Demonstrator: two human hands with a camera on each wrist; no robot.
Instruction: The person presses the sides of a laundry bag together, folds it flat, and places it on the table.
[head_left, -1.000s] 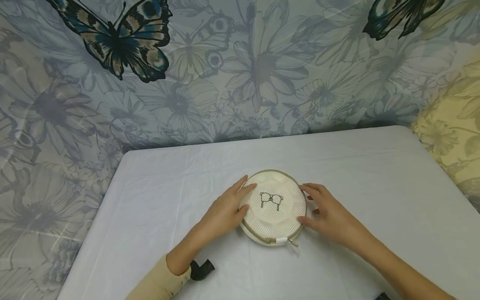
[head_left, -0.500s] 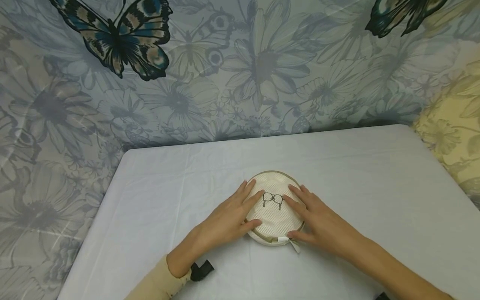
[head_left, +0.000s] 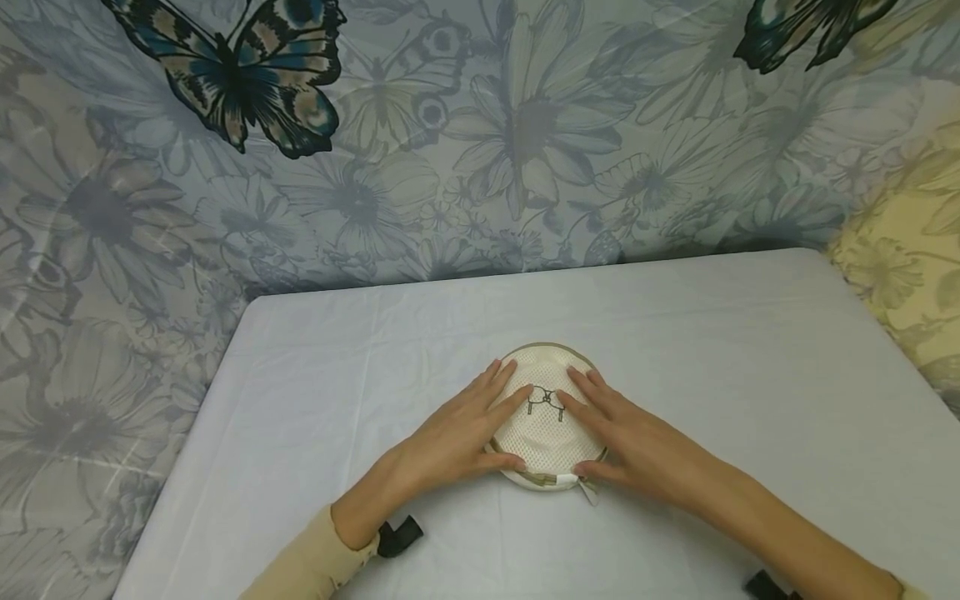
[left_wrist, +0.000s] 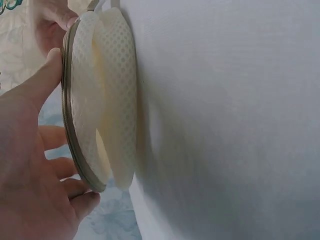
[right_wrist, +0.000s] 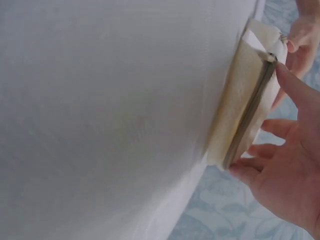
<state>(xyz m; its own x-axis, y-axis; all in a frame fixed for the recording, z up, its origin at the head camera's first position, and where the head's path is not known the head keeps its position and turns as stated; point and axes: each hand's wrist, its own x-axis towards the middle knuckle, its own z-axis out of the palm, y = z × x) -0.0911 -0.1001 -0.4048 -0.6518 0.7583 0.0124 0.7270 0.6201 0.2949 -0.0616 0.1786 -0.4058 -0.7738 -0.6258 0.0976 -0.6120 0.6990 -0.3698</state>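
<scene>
A round cream mesh pouch [head_left: 545, 433] with a beige zipper rim and a small bow drawing lies on the white table [head_left: 337, 392]. My left hand [head_left: 457, 433] lies flat on its left half, fingers straight, thumb at the near edge. My right hand [head_left: 622, 442] presses flat on its right half, thumb beside the zipper pull [head_left: 587, 492]. Seen from the left wrist, the pouch [left_wrist: 100, 110] looks squashed under my left hand [left_wrist: 35, 150]. The right wrist view has the pouch [right_wrist: 245, 95] and its zipper beside my right hand [right_wrist: 285, 165].
A flower-and-butterfly patterned cloth [head_left: 450, 142] hangs behind the table. A yellow flowered cushion [head_left: 907, 242] sits at the right edge. Black wrist straps [head_left: 397, 533] show near both forearms. White tabletop stretches left, right and behind the pouch.
Both hands have slid from the pouch's sides onto its top and now press it flat. The pouch looks lower and more squashed than a second ago.
</scene>
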